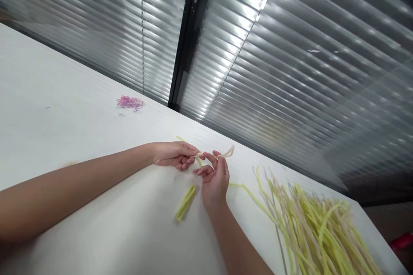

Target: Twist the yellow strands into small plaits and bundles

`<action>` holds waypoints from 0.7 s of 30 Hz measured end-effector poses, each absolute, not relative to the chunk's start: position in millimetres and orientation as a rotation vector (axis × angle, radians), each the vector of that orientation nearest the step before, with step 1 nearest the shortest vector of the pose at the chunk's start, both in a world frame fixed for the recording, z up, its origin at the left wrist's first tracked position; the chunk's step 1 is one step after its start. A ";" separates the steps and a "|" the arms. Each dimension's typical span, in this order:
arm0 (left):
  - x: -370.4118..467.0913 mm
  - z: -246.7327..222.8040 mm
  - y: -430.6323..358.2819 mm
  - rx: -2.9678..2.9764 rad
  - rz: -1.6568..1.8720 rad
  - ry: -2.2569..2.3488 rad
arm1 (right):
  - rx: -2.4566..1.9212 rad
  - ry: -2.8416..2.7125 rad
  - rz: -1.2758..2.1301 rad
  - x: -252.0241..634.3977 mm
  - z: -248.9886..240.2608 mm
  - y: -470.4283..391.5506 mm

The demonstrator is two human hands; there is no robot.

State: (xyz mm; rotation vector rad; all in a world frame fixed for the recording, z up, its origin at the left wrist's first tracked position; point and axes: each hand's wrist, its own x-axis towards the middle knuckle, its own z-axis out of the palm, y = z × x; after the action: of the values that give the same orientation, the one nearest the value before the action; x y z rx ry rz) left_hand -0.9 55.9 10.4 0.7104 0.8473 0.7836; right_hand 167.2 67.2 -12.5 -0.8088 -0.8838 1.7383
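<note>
My left hand (174, 154) is closed, pinching one end of a cream pipe cleaner (229, 152) between thumb and fingers. Just to its right, my right hand (214, 180) pinches the same pipe cleaner, whose folded, loose end sticks out beyond the fingertips. Part of it is hidden by the fingers. Behind and below my left hand, short stretches of a yellow pipe cleaner (199, 162) show; I cannot tell whether it is held. A folded yellow bundle of pipe cleaners (185, 203) lies on the white table (80, 111), below the hands and apart from them.
A large heap of yellow and cream pipe cleaners (322, 232) covers the table's right end, some strands reaching towards my right hand. A small pile of pink and purple loops (129, 102) lies at the back left. Glass with blinds (274, 73) runs along the far edge.
</note>
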 end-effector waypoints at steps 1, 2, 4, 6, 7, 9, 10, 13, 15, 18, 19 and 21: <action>-0.5 10.7 55.9 0.702 0.793 0.844 | -0.797 -0.883 1.744 167.5 -12.3 67.0; -0.1 11.2 55.8 0.693 0.803 0.842 | -0.783 -0.886 1.747 167.8 -12.2 66.8; 1.0 12.4 55.6 0.675 0.824 0.843 | -0.760 -0.897 1.746 168.3 -12.2 66.7; 1.9 12.6 55.8 0.660 0.846 0.846 | -0.746 -0.907 1.745 168.7 -12.3 66.6; 2.2 12.3 56.0 0.654 0.856 0.846 | -0.740 -0.909 1.744 168.9 -12.3 66.5; 2.3 10.9 56.6 0.644 0.873 0.845 | -0.724 -0.910 1.743 169.1 -12.4 66.5; 2.2 10.1 57.0 0.639 0.879 0.843 | -0.713 -0.907 1.745 169.1 -12.5 66.7; 1.9 8.7 57.7 0.613 0.886 0.843 | -0.692 -0.889 1.760 169.0 -14.0 68.0; 1.9 8.8 57.9 0.592 0.885 0.857 | -0.713 -0.879 1.763 168.6 -15.6 69.5; 2.0 8.7 58.1 0.582 0.876 0.858 | -0.766 -0.874 1.758 168.1 -17.8 71.7; 2.0 8.4 58.2 0.584 0.874 0.851 | -0.778 -0.873 1.759 167.9 -18.2 72.1; 1.7 7.5 58.7 0.590 0.873 0.837 | -0.791 -0.869 1.764 167.6 -18.6 72.7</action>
State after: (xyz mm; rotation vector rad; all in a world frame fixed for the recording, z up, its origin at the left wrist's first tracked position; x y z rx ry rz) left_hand 1.7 58.7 7.5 0.5900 0.8366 0.8727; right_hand 167.6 72.7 -18.6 -0.7911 -0.8693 1.7641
